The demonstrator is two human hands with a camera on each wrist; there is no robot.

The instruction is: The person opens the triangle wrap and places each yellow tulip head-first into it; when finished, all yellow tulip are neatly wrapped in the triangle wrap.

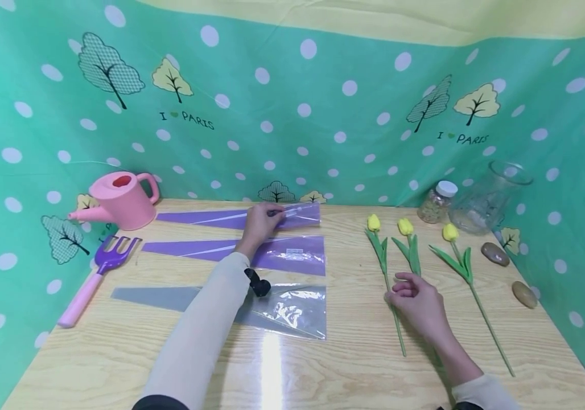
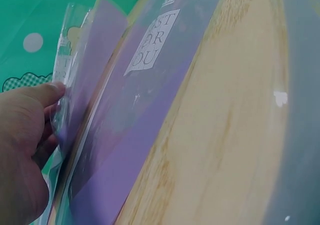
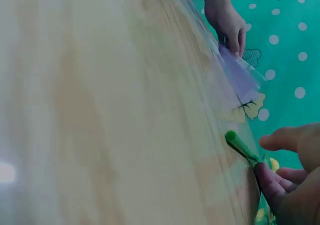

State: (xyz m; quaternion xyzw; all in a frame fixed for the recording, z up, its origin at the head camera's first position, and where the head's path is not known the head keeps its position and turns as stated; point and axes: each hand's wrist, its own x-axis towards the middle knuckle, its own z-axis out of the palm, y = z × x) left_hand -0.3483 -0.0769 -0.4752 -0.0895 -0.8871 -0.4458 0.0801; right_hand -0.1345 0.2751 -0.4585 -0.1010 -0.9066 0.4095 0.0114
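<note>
Both hands are at the table (image 1: 364,370) on my feed, one at each cluster of things. With thumb and fingers, the left hand (image 1: 262,223) pinches the farthest purple bouquet sleeve (image 1: 215,218) near its wide, clear end, and the left wrist view shows me that edge tilted up beside the green polka-dot backdrop (image 1: 303,136). Just nearer lies the second purple bouquet sleeve (image 1: 274,257), bearing a small printed label (image 2: 152,41); the grey bouquet sleeve (image 1: 292,310) lies flat nearest me, partly under the forearm. Over on the right side, I have the right hand (image 1: 420,307) with its thumb and forefinger spread apart, the stem of the leftmost yellow tulip (image 1: 384,267) at its fingertips; I cannot tell whether they touch it. That hand covers part of the middle yellow tulip (image 1: 412,250), while the rightmost yellow tulip (image 1: 466,267) lies apart. Beyond it I see a white-lidded jar (image 1: 433,206), a glass vase (image 1: 477,208) and two brown stones (image 1: 495,254). At far left stand a pink watering can (image 1: 128,205) and, lying down, a purple-and-pink hand fork (image 1: 110,259).
</note>
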